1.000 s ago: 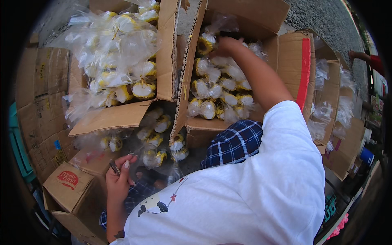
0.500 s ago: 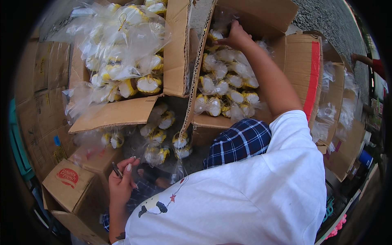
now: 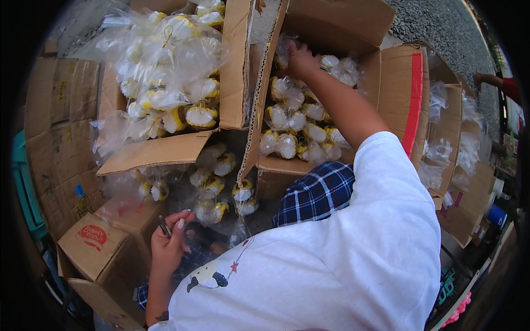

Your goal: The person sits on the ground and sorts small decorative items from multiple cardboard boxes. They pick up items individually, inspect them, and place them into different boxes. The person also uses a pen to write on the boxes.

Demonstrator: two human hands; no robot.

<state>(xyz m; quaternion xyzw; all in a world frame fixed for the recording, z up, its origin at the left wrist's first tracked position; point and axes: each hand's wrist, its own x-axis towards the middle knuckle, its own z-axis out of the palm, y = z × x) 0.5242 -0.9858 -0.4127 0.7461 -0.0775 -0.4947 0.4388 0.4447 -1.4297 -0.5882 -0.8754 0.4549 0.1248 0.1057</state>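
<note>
My right hand (image 3: 301, 62) reaches into the far left corner of an open cardboard box (image 3: 395, 83). Its fingers curl over a clear plastic bag (image 3: 284, 51) around a white-and-yellow bundle; the fingertips are partly hidden. Rows of similar bagged bundles (image 3: 287, 144) fill this box below the hand. Low on the left, my left hand (image 3: 170, 243) is closed around a slim dark pen-like tool (image 3: 164, 227). Its kind does not show clearly. Beyond that hand, several bagged bundles (image 3: 207, 209) hang or lie in the shaded gap between the boxes.
Another open box (image 3: 236, 66) on the left is heaped with bagged bundles, its near flap (image 3: 154, 153) folded outward. Smaller cartons (image 3: 91, 245) stand at lower left. More boxes with plastic (image 3: 446, 127) line the right, where another person's red-sleeved arm (image 3: 493, 81) shows. Gravel (image 3: 447, 33) lies beyond.
My right hand has moved left and slightly nearer, down onto the bag in the corner, and its spread fingers have curled. My left hand still holds the dark tool, almost unmoved.
</note>
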